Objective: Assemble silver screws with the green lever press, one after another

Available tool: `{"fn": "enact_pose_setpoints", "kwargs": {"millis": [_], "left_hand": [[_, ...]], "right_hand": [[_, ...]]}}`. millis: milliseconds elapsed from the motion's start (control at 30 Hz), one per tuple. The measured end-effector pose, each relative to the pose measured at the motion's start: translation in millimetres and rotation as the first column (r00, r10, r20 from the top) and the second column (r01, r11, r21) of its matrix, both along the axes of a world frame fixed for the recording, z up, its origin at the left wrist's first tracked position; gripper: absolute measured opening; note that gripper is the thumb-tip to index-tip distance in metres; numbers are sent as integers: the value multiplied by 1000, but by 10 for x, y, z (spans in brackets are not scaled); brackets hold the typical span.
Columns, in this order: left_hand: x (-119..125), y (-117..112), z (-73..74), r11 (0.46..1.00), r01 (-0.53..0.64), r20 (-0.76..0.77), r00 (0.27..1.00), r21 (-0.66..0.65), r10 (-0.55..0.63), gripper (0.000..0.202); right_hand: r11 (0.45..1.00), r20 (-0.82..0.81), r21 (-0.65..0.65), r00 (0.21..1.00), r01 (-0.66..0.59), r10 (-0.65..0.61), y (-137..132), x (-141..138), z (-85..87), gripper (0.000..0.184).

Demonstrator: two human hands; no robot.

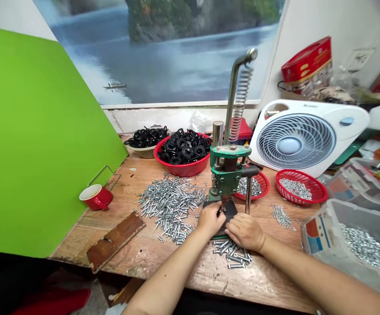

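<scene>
A green hand-lever press (228,181) stands on the wooden table, its spring and bent steel arm rising behind it. My left hand (211,219) is at the left of the press's black base, fingers pinched under the ram. What they pinch is too small to make out. On the right front of the base rests my right hand (245,232), its fingers curled closed; anything inside them is hidden. Below my hands lie several metal pins with a ringed end (234,256). Left of the press spreads a large heap of similar metal pins (170,203).
Behind the heap is a red bowl (185,169) of black rings. Red baskets (319,194) of small metal parts and a plastic bin (321,234) stand right, before a white fan (336,153). A red mug (100,199) and a wooden board (116,239) lie left.
</scene>
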State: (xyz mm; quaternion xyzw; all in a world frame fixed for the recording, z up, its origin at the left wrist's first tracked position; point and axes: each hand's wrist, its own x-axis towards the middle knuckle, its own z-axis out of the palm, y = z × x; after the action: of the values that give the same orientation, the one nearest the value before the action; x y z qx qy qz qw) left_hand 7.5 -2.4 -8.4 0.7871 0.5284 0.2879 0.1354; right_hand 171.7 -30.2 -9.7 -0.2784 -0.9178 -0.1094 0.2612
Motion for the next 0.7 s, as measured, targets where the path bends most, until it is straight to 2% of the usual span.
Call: {"fn": "enact_pose_setpoints", "kwargs": {"millis": [100,167,233,300,400,433,500,567,633,700], "left_hand": [[-3,-44,36,999,33,11,999,-3,-33,33],[-9,-66,41,999,53,27,998,-3,-53,34],[-15,-75,32,999,42,41,998,-11,-41,34],[-18,-75,20,999,22,50,999,-34,-20,34],[-22,-70,12,998,21,67,998,-62,-16,35],[-24,-70,13,998,23,73,997,-66,-18,36],[-29,-75,22,997,32,79,997,-71,-26,37],[-35,-83,33,996,39,80,996,-75,-33,39],[-39,-91,41,997,39,80,996,-74,-33,42],[-40,-94,39,997,31,79,997,-66,-26,43]], "right_hand": [[997,6,-74,1000,-3,3,-249,29,180,17],[988,13,-153,1000,-17,19,-505,110,422,14],[966,-3,-250,998,-57,58,-776,242,785,13],[933,-79,-335,991,-130,110,-987,390,1238,14],[909,-348,-333,928,-253,131,-1041,525,1918,18],[909,-485,-298,866,-292,119,-968,528,2109,19],[909,-742,-211,665,-359,90,-687,476,2421,24],[891,-883,-156,465,-427,68,-269,376,2654,29],[843,-924,-193,383,-502,17,190,274,2817,35],[788,-926,-303,360,-536,-112,587,203,2891,43]]}}
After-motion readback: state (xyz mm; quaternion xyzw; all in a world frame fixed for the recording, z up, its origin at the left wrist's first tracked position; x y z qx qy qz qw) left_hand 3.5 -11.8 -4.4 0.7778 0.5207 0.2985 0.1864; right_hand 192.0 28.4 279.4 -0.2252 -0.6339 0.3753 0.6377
